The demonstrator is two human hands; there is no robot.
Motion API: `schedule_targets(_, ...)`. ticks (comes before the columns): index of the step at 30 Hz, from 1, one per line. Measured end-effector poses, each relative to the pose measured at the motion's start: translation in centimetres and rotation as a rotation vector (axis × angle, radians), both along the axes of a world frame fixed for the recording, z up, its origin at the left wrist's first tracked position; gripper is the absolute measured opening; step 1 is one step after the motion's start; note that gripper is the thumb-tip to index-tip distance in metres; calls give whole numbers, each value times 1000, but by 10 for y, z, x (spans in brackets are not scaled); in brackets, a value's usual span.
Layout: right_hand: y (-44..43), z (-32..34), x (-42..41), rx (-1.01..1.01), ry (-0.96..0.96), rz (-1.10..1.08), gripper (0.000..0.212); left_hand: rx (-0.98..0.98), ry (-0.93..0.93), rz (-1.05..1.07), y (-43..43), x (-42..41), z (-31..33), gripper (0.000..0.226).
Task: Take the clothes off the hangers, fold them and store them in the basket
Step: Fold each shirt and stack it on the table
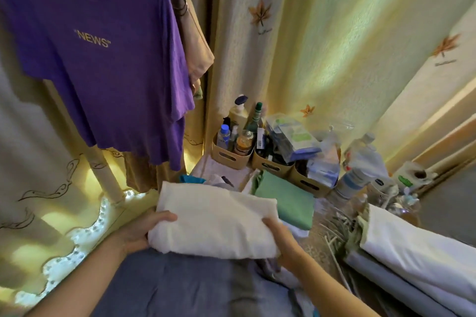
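Note:
A folded cream-white garment (213, 221) is held up between both hands above a blue-grey bedspread (167, 288). My left hand (140, 230) grips its left edge, thumb on top. My right hand (279, 235) grips its right edge. A purple T-shirt (103, 59) printed "NEWS" hangs on a hanger at the upper left, and a beige garment (198, 54) hangs behind it. Just beyond the white garment lie a folded green cloth (288, 198) and a teal cloth (190, 179). I cannot make out a basket's rim.
Tan bins (229, 157) packed with bottles and packets stand against the yellow leaf-print curtain (334, 33). Water bottles (360, 162) stand to the right. Rolled white bedding (417, 260) lies at the lower right. A white rack pole (108, 177) stands at the left.

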State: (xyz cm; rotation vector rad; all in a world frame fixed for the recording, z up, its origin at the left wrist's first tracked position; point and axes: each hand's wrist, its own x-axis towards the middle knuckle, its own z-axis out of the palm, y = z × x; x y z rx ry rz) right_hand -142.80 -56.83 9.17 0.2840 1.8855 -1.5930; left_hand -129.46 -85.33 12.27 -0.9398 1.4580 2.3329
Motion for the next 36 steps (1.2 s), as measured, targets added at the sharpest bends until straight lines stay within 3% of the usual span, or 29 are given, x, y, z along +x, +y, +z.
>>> schedule_targets(2, 17, 19, -20, -61, 93, -126, 18, -44, 102, -30, 10, -44, 17, 41)
schedule_targets(5, 50, 41, -57, 24, 299, -232, 18, -163, 242, 5, 37, -116, 27, 47)
schedule_targets(7, 73, 49, -81, 89, 349, -243, 31, -272, 304, 34, 55, -153, 24, 49)
schedule_targets(12, 102, 26, -88, 469, 319, -94, 54, -542, 171, -7, 83, -159, -27, 37)
schedule_targets(17, 100, -13, -31, 520, 347, -45, 21, -778, 159, -326, 107, -101, -74, 24)
schedule_targets(19, 98, -28, -7, 484, 297, -7, 13, -826, 199, -429, 120, -94, -76, 31)
schedule_targets(23, 94, -46, 24, 504, 274, 167, 18, -906, 323, -727, 158, -102, -68, 29)
schedule_targets(26, 96, -46, 32, 492, 295, 163, 18, -992, 406, -892, 187, -113, -67, 32)
schedule_targets(36, 127, -55, 73, 555, 211, 215, 12, -1498, 289, -1379, 220, -127, -90, 70)
